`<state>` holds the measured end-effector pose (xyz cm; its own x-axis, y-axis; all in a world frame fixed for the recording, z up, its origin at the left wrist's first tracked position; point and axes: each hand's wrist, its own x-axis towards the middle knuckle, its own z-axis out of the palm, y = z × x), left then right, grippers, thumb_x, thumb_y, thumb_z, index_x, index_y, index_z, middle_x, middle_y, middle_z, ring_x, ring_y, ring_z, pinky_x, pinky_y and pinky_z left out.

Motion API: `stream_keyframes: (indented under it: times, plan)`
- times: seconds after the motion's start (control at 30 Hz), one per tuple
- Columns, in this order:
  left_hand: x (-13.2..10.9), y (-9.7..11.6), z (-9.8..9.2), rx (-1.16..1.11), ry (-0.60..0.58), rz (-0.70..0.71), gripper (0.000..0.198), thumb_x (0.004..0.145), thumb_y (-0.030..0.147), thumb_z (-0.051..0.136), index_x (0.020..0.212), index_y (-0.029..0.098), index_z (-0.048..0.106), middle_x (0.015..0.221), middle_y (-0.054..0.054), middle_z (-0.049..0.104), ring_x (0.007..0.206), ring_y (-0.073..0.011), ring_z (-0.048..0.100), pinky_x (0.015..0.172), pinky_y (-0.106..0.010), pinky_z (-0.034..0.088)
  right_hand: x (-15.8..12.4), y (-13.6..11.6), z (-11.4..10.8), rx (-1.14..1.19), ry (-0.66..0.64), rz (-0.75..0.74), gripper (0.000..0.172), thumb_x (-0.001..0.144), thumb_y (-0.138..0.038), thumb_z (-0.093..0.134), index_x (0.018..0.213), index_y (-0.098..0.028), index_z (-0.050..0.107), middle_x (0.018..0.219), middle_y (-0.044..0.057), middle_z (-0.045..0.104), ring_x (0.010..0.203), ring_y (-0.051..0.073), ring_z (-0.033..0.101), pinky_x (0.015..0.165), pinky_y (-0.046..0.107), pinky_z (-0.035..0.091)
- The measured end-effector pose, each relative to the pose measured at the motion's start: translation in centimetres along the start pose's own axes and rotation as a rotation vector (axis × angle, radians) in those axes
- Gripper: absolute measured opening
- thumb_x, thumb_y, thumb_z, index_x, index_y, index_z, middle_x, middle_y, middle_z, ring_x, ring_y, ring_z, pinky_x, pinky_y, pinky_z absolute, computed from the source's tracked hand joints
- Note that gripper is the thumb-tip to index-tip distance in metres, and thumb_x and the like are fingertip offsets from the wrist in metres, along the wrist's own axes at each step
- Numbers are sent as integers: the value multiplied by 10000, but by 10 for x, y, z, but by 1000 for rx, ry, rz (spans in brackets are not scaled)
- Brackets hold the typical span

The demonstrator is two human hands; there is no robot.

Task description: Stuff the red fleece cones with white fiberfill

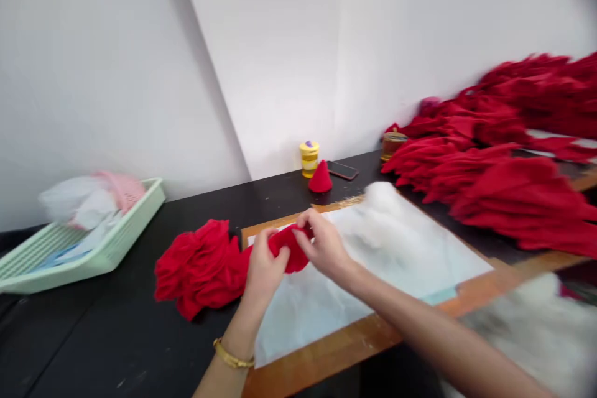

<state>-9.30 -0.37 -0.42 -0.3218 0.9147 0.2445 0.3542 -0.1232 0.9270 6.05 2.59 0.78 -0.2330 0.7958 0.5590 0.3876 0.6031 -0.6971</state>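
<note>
Both my hands grip a piece of red fabric point(293, 256) above a paper-covered board point(321, 317). My left hand point(267, 264) pinches its left side between thumb and fingers. At the upper right edge, my right hand point(321, 239) pinches the same piece with its fingertips. Just left of my left hand lies a bunched heap of red fabric pieces point(200, 267). White fluffy stuffing point(389, 217) rests on the paper beyond my right hand. A small red fabric cone point(320, 178) stands upright behind the board.
A pale green basket point(135, 230) holding white and pink items stands at the left. Near the wall are a yellow-lidded jar point(309, 159), a phone point(342, 170) and a brownish round container point(392, 145). Large piles of red fabric point(508, 199) fill the right. More white stuffing point(536, 329) is at lower right.
</note>
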Motion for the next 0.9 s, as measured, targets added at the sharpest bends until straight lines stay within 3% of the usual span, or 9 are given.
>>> stream_keyframes:
  times: [0.1,0.2,0.3,0.37,0.5,0.6,0.7,0.8,0.9]
  plan:
    - [-16,-6,6,-112,30,-89,189,744,327,621,860,224,513,706,38,596,526,-131,542,516,-255,462,-21,14,1,-14,44,51,62,901,-180,432,884,-239,433,835,10,626,710,145,611,604,235,490]
    - [-27,1,7,-252,-6,-159,261,686,341,696,827,220,514,754,31,626,605,-125,585,558,-231,481,-32,23,-13,-43,-5,94,103,876,-142,469,831,-234,469,721,-11,609,603,146,582,564,254,482]
    - [-30,9,7,-254,-227,-193,262,622,308,767,777,194,588,794,1,668,754,-161,641,683,-254,518,-34,24,-54,-23,-154,26,83,842,-195,626,908,-233,590,896,21,698,771,186,662,726,311,550]
    - [-28,8,6,-145,-301,-186,237,660,356,741,773,192,612,754,-4,669,715,-172,634,643,-264,503,-32,26,-93,-28,-203,-43,312,831,-320,728,1115,-256,617,1259,67,660,1096,237,642,934,361,535]
    - [-16,1,-2,147,-133,-59,232,770,432,641,817,205,626,752,-17,676,692,-201,631,643,-304,492,-25,54,-154,-512,-95,135,485,839,-369,719,1271,-193,588,1377,168,585,1282,345,539,1044,469,460]
    - [-15,2,-2,337,-37,148,140,827,356,574,853,226,618,811,-30,694,751,-223,646,714,-334,500,-18,83,-163,-583,-254,324,290,704,-254,792,972,-184,707,1017,148,735,1032,354,677,862,411,524]
    - [-26,4,7,537,-137,332,101,858,234,500,852,243,601,887,-40,698,850,-246,660,744,-348,493,-3,99,-165,-530,-234,330,54,745,-186,696,699,-198,669,741,84,717,806,276,705,718,319,495]
    - [-36,0,17,663,-252,346,126,874,185,479,821,245,576,902,-42,675,879,-255,664,697,-342,494,11,98,-176,-415,-144,332,199,854,-328,593,740,-190,679,786,77,727,777,256,686,656,297,475]
    - [-36,-2,21,630,-190,297,116,891,181,477,854,235,572,956,-59,653,887,-251,665,728,-366,526,11,91,-184,-245,-141,352,444,904,-553,501,790,-174,703,807,69,731,698,217,656,592,282,478]
